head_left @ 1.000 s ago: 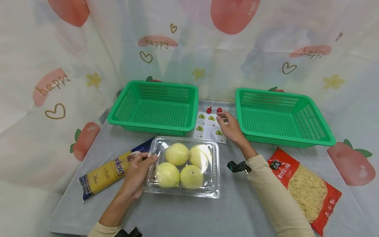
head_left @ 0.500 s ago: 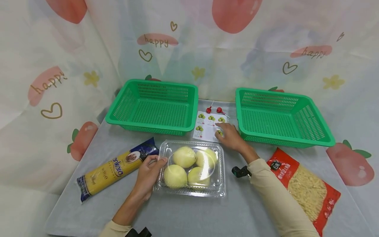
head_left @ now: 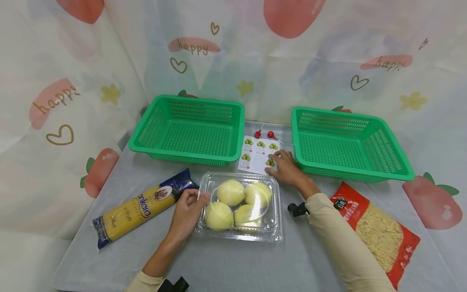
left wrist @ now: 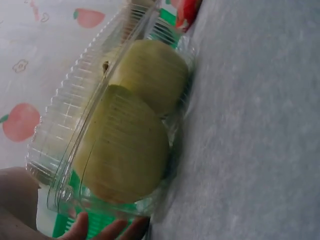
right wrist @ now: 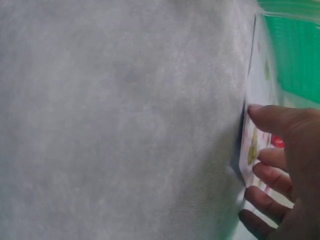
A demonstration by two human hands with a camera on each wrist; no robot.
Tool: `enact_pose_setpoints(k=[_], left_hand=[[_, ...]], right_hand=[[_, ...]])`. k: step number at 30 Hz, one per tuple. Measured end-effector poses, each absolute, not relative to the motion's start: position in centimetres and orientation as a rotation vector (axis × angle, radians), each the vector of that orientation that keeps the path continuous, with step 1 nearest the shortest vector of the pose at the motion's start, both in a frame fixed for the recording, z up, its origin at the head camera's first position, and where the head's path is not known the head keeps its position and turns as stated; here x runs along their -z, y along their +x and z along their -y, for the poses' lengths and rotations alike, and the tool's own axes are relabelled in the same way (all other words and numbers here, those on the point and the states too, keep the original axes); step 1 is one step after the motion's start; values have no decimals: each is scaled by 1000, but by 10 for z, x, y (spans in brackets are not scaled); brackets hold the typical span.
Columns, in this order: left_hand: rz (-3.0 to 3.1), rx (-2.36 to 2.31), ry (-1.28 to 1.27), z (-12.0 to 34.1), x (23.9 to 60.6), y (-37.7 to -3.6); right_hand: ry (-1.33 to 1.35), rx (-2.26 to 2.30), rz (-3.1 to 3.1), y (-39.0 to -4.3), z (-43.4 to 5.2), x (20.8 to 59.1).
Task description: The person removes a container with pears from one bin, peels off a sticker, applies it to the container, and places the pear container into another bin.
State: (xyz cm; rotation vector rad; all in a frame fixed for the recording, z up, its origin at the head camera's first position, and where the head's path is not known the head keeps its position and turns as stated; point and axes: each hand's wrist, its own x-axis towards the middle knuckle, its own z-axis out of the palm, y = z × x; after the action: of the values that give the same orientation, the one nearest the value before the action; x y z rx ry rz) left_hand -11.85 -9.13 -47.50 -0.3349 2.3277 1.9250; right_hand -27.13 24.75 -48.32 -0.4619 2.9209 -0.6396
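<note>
Between the two green baskets, on the gray table (head_left: pixel 233 263), lies the sheet of fruit stickers (head_left: pixel 257 156), and my right hand (head_left: pixel 286 168) rests on its near right corner. From the right wrist view my thumb and fingertips (right wrist: pixel 267 116) lie along the sheet's edge, fingers only lightly bent; whether I have pinched up a sticker or am merely pressing the paper I cannot tell, since the sheet is seen nearly edge-on there. My left hand (head_left: pixel 187 213) steadies the clear clamshell box of pears (head_left: pixel 240 205), fingers curled against its left wall with the thumb near the rim; the left wrist camera shows the box (left wrist: pixel 107 130) shut, with the yellow-green fruit pressed against the lid. I see no sticker on that lid, so I judge the labelling step is barely begun: the box sits in front of me, just below the sticker sheet, waiting. Both baskets, the left one (head_left: pixel 187 129) and the right one (head_left: pixel 348 142), have nothing in them. The long spaghetti packet (head_left: pixel 144 207) lies just left of my left hand, and the red bag of short pasta (head_left: pixel 379 231) lies at my right forearm, both untouched on the table. Two small red lollipops (head_left: pixel 264 134) lie beyond the sheet. By my reckoning nearly everything remains: a sticker has to come off, go on the box, and the goods be sorted into baskets.
</note>
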Motion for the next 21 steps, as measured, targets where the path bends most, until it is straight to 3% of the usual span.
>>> enact_pose_setpoints(k=[11, 21], left_hand=[[-2395, -1814, -232, 96, 472, -115], [-2547, -1923, 191, 102, 451, -110]], right_hand=[[-517, 798, -3093, -277, -241, 489], [-409, 847, -3010, -273, -239, 478]])
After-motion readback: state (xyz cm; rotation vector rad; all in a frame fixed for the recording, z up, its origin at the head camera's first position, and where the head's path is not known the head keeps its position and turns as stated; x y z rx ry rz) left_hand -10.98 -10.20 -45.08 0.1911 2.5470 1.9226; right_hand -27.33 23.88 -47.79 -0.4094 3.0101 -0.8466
